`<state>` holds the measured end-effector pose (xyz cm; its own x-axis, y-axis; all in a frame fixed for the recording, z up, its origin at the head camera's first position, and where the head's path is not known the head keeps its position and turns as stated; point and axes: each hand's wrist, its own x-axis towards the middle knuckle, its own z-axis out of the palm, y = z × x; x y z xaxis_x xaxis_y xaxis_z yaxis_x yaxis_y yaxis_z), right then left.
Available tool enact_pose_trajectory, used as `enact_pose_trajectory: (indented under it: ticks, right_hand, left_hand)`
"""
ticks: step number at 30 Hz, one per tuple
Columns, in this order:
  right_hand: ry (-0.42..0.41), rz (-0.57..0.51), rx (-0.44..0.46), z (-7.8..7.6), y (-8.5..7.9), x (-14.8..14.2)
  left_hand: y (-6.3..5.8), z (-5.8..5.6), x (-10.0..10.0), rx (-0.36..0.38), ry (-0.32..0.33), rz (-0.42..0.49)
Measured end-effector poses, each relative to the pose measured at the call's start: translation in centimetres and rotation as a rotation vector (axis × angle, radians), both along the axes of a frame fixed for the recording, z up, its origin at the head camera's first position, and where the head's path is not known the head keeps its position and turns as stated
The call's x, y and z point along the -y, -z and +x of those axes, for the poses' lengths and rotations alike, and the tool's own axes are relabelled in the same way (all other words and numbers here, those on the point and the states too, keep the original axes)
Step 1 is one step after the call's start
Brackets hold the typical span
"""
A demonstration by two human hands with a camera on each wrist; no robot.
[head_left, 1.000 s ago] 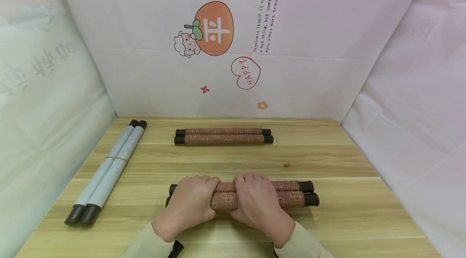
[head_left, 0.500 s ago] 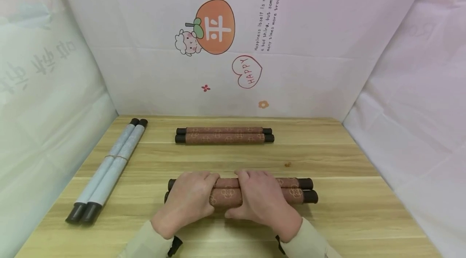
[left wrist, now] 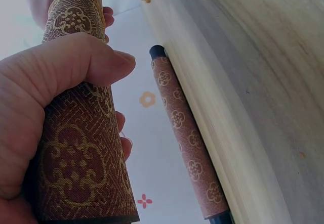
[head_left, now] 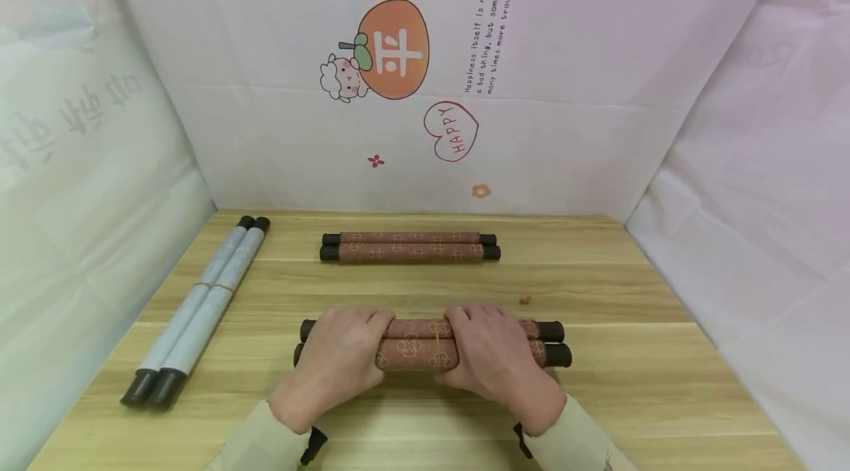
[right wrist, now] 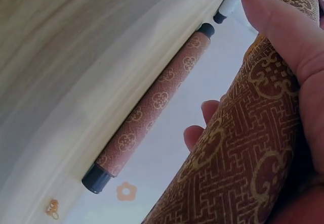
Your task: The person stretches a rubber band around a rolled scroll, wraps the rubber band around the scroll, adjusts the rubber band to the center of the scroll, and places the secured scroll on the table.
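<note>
A pair of rolled scrolls [head_left: 409,351] in brown brocade with gold flower patterns and black end knobs lies crosswise in front of me. My left hand [head_left: 340,353] grips the pair on its left part, the thumb on the near side in the left wrist view and fingertips [left wrist: 125,145] showing beyond. Farther right, my right hand [head_left: 494,353] holds the same pair, its thumb [right wrist: 273,19] along the near side. Between the hands, close beside the right one, a thin yellowish band [head_left: 438,345] circles both rolls. Palms and hands hide parts of the brocade.
Another brown scroll pair [head_left: 410,252] lies parallel at the back of the wooden table [head_left: 631,382]. On the left, two pale blue scrolls [head_left: 199,308] are tied together at a slant. A small orange-brown scrap [head_left: 525,300] lies right of centre. White printed cloth [head_left: 564,124] walls three sides.
My hands have moved apart, the right one sliding right along the rolls, so the band now shows between them. The held scroll pair has shifted slightly left and away from me.
</note>
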<state>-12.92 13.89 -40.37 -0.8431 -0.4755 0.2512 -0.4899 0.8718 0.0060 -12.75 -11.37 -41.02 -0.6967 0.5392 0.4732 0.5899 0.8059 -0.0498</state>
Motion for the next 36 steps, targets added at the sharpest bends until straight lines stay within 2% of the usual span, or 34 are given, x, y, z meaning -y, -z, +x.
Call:
enact_pose_trajectory:
  ticks: [8, 19, 22, 27, 29, 32, 36]
  right_hand:
    - [-0.026, -0.020, -0.025, 0.0, 0.3, 0.1]
    - [-0.024, -0.017, 0.019, 0.2, 0.1, 1.0]
    - [-0.028, -0.027, 0.099, 0.1, -0.2, 0.8]
    - [-0.085, -0.170, 0.390, -0.5, -1.6, -0.5]
    - [-0.111, -0.223, 0.463, -0.7, -2.1, -1.1]
    - [-0.139, -0.238, 0.470, -1.0, -2.3, -1.6]
    - [-0.127, -0.224, 0.414, -0.9, -2.0, -1.4]
  left_hand:
    - [0.2, 0.0, -0.1, -0.001, 0.006, 0.004]
    - [0.5, 0.0, -0.8, -0.045, 0.032, 0.023]
    - [0.5, 0.1, -0.8, -0.044, 0.021, 0.012]
    - [0.4, 0.1, -0.4, -0.022, 0.004, -0.007]
    - [0.4, 0.1, -0.4, -0.021, 0.001, -0.009]
    - [0.4, 0.1, -0.3, -0.034, 0.002, -0.005]
    - [0.3, 0.1, -0.3, -0.060, 0.010, 0.009]
